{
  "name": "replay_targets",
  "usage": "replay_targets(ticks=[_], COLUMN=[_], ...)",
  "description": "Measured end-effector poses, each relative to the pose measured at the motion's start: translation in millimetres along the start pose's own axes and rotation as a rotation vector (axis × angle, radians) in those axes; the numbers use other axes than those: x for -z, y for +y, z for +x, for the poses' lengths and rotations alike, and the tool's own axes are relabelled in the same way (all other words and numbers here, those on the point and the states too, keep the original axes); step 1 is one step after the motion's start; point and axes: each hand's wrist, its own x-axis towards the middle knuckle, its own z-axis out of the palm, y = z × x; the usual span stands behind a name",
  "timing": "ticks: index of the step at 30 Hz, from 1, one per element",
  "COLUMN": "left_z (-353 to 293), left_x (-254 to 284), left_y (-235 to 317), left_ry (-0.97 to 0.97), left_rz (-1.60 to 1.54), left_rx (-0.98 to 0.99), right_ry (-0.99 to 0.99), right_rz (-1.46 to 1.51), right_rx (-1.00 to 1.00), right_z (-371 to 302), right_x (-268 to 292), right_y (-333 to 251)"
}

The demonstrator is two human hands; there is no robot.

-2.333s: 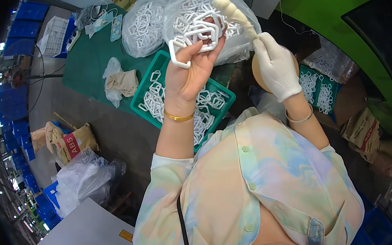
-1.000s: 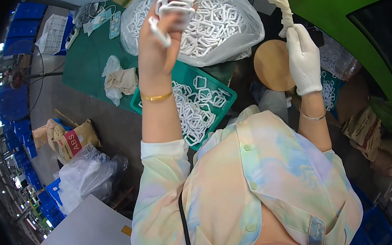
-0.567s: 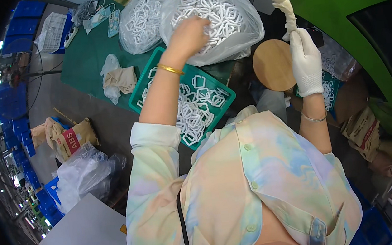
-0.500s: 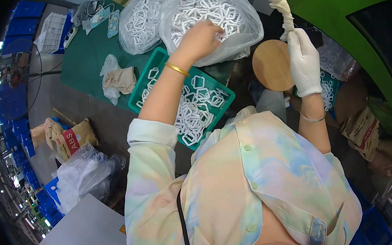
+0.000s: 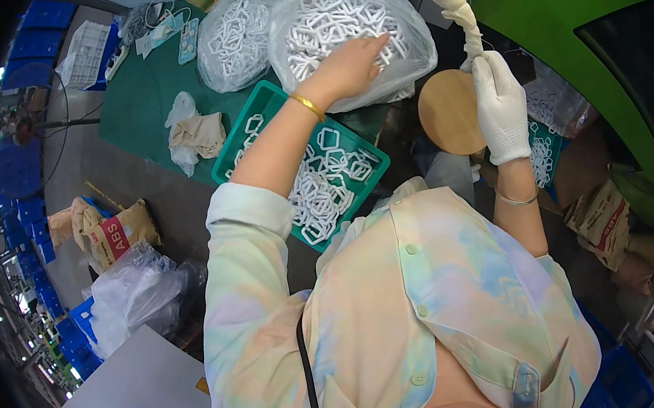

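Observation:
My bare left hand (image 5: 352, 66), with a gold bangle at the wrist, reaches over a large clear plastic bag (image 5: 419, 55) full of white plastic links (image 5: 339, 11). Its fingers are stretched out on top of the links, and nothing shows in them. Below my left forearm lies a green tray (image 5: 219, 167) with more white six-sided links (image 5: 326, 196). My right hand (image 5: 502, 106), in a white knit glove, is closed around the lower end of a cream-coloured, lumpy, rod-shaped thing (image 5: 457, 11) that points up and away.
A second bag of links (image 5: 234, 42) stands left of the large one on the green tabletop (image 5: 139, 120). A round wooden disc (image 5: 449, 111) sits by my right hand. A crumpled cloth (image 5: 199, 136) lies at left. The green machine panel (image 5: 545, 6) rises at right.
My left hand has shifted slightly right and down over the large bag, and its fingers have straightened from a curl. My right hand keeps its grip on the cream-coloured thing.

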Motion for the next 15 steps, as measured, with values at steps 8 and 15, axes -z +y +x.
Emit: replay_targets(ticks=[8,15], left_z=[-39,-83], left_x=[45,57], left_y=[-10,30], left_ry=[-0.191,0.716], left_rz=[0.492,-0.170], left_rx=[0.229,0.236], right_ry=[-0.014,-0.002], right_rz=[0.007,0.001], right_rx=[-0.015,-0.013], right_z=[-5,-10], right_x=[-1,4], right_y=[3,7])
